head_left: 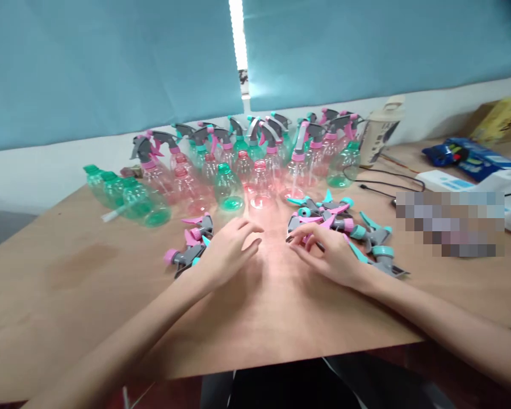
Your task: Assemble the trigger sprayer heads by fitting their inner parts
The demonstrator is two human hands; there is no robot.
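My left hand (232, 250) hovers over the table with fingers bent and thumb apart, holding nothing. Beside it lies a small group of spray trigger heads, among them a pink-collared trigger head (183, 258). My right hand (326, 250) has loosely curled fingers with nothing visible in them. Its fingertips are close to a grey and pink trigger head (297, 222); I cannot tell whether they touch it. More trigger heads in grey, pink and teal lie around this hand, including a teal-collared trigger head (383, 258). Ahead stand open-necked bottles, a pink bottle (260, 187) and a green bottle (229, 190) among them.
Several bottles with trigger heads fitted, such as a pink spray bottle (298, 165), stand towards the wall. Green bottles (138, 199) line the left. At right are a beige shaker cup (378, 133), a black cable (387, 184) and a blue packet (472, 159). The table (255, 324) ends near me.
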